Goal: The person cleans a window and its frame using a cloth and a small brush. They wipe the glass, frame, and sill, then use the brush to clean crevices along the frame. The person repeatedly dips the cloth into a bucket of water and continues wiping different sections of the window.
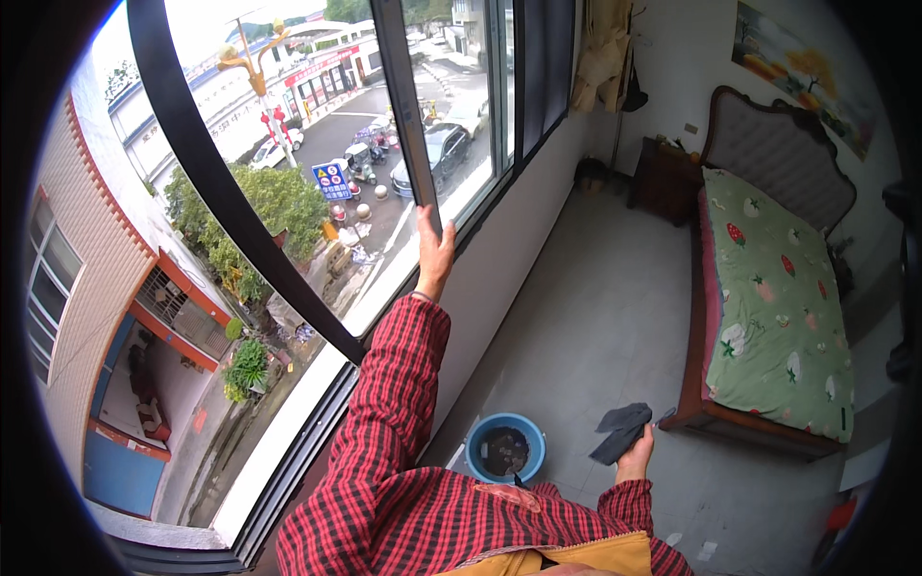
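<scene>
My left hand (434, 261) is stretched out to the window. It grips the low end of the dark upright window sash frame (409, 108), its thumb apart on the right side; the other fingers are partly hidden. Low on the right, my right hand (635, 455) holds a folded dark grey cloth (621, 430), whose ends stick out to the left above the floor. Between my body and the wall, a blue plastic bucket (470, 448) stands on the floor with dark water (506, 450) in it.
An open window gap lies left of my arm, with the sliding track (302, 461) along the sill and a street far below. A wooden bed (691, 324) with a green strawberry-print quilt (778, 302) stands right. A nightstand (659, 180) is beside its headboard. Grey tiled floor (591, 288) lies between.
</scene>
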A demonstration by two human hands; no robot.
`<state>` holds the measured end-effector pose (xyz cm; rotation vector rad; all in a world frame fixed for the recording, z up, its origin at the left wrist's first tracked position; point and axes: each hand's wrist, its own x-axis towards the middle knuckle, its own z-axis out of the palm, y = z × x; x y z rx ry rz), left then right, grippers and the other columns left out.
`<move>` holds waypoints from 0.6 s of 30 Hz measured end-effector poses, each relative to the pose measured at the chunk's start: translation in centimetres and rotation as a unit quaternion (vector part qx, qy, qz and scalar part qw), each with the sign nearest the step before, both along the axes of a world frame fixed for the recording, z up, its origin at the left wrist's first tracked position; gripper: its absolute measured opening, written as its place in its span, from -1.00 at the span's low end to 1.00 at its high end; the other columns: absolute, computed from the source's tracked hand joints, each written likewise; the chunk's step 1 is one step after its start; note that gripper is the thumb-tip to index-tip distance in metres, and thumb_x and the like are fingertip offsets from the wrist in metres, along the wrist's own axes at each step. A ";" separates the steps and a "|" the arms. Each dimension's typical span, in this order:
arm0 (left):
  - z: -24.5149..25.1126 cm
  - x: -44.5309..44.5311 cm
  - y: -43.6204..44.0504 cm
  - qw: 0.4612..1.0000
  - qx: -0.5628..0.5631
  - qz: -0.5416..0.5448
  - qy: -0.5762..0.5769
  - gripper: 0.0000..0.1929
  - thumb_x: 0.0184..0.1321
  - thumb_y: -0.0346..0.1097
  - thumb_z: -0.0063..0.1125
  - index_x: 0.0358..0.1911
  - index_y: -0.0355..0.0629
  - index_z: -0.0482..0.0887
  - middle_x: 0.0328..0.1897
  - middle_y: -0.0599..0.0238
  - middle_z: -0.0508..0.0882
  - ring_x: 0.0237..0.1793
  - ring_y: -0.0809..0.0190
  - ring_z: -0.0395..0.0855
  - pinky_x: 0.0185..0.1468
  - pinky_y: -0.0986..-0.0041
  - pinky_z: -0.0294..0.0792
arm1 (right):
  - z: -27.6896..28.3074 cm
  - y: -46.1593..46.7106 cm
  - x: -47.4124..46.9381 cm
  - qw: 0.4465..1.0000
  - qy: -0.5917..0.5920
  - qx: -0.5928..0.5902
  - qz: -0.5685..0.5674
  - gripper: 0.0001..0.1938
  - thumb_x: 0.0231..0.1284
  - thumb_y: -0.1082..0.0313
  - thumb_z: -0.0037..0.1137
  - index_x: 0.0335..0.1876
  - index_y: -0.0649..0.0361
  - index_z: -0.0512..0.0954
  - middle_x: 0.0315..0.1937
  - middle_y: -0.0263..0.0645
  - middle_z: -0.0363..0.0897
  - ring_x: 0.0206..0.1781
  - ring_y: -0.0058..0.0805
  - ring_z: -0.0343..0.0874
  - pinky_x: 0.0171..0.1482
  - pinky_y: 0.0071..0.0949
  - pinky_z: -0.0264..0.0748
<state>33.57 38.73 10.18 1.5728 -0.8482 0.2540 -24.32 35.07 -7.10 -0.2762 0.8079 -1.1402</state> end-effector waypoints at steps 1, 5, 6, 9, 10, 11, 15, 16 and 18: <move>0.5 0.3 -1.3 0.999 0.037 -0.012 0.026 -0.38 0.45 -0.11 0.23 0.44 -0.36 0.45 0.72 -0.42 0.06 0.73 -0.19 0.05 0.69 0.17 -0.03 | 0.0 0.2 -0.5 1.000 0.016 0.011 -0.007 -0.56 0.70 0.06 -0.25 0.25 0.18 0.61 0.20 -0.23 0.71 0.26 -0.25 0.66 0.34 -0.16 0.58; 6.6 1.1 -2.1 0.996 -0.002 -0.016 0.091 -0.64 0.44 -0.13 0.26 0.02 -0.34 0.79 0.32 -0.25 0.69 0.35 -0.05 0.67 0.40 0.28 0.41 | -0.5 1.0 -2.7 1.000 -0.017 -0.010 -0.008 -0.60 0.67 0.10 -0.20 0.20 0.18 0.63 0.15 -0.24 0.73 0.22 -0.24 0.69 0.32 -0.15 0.59; 7.3 -0.8 -1.5 0.993 -0.058 -0.003 0.102 -0.66 0.48 -0.17 0.21 0.00 -0.37 0.78 0.26 -0.17 0.74 0.24 0.04 0.72 0.33 0.33 0.44 | -0.5 1.1 -3.2 0.999 -0.010 0.007 -0.032 -0.61 0.66 0.11 -0.19 0.19 0.18 0.63 0.14 -0.24 0.73 0.21 -0.24 0.69 0.32 -0.15 0.59; 7.1 -8.9 3.3 0.987 -0.163 0.011 -0.004 -0.68 0.61 -0.27 0.03 -0.06 -0.41 0.78 -0.07 0.11 0.84 -0.07 0.28 0.77 0.09 0.46 0.52 | -0.3 1.4 -3.4 1.000 -0.002 -0.001 -0.025 -0.62 0.64 0.12 -0.15 0.18 0.18 0.63 0.12 -0.24 0.74 0.19 -0.25 0.70 0.30 -0.15 0.60; 6.4 -11.0 5.4 0.978 -0.202 -0.045 0.037 -0.67 0.63 -0.30 -0.01 -0.12 -0.42 0.78 -0.13 0.13 0.83 -0.08 0.27 0.75 0.09 0.41 0.54 | 0.0 1.4 -2.6 1.000 -0.014 -0.020 0.010 -0.63 0.63 0.12 -0.13 0.17 0.18 0.63 0.11 -0.25 0.74 0.18 -0.26 0.70 0.29 -0.16 0.60; 5.5 -13.6 7.3 0.970 -0.201 -0.115 0.075 -0.65 0.64 -0.32 -0.04 -0.19 -0.42 0.78 -0.18 0.15 0.81 -0.09 0.24 0.76 0.09 0.39 0.55 | 0.1 1.3 -2.4 0.997 -0.036 -0.043 0.048 -0.64 0.63 0.13 -0.12 0.17 0.19 0.64 0.11 -0.25 0.74 0.18 -0.26 0.70 0.28 -0.17 0.60; -0.3 -22.8 15.2 0.954 -0.054 -0.186 0.228 -0.59 0.66 -0.24 -0.08 -0.22 -0.38 0.79 -0.22 0.17 0.81 -0.18 0.28 0.76 0.02 0.44 0.55 | 2.5 0.7 1.7 0.993 0.009 -0.073 0.092 -0.62 0.69 0.13 -0.15 0.28 0.21 0.57 0.21 -0.25 0.69 0.27 -0.30 0.65 0.36 -0.22 0.55; -1.5 -24.4 17.1 0.952 0.042 -0.185 0.239 -0.59 0.66 -0.21 -0.05 -0.19 -0.38 0.79 -0.23 0.17 0.82 -0.19 0.28 0.77 0.02 0.44 0.56 | 3.3 0.7 2.8 0.984 -0.001 -0.118 0.136 -0.64 0.69 0.15 -0.14 0.28 0.20 0.57 0.19 -0.26 0.69 0.25 -0.33 0.66 0.33 -0.24 0.57; -3.5 -26.6 19.6 0.911 0.065 -0.266 0.310 -0.64 0.66 -0.19 -0.02 -0.03 -0.38 0.74 -0.12 0.19 0.80 -0.17 0.30 0.77 0.03 0.44 0.57 | 5.4 1.0 5.5 0.971 -0.002 -0.155 0.180 -0.70 0.66 0.26 -0.11 0.25 0.21 0.56 0.12 -0.27 0.68 0.19 -0.33 0.67 0.24 -0.27 0.61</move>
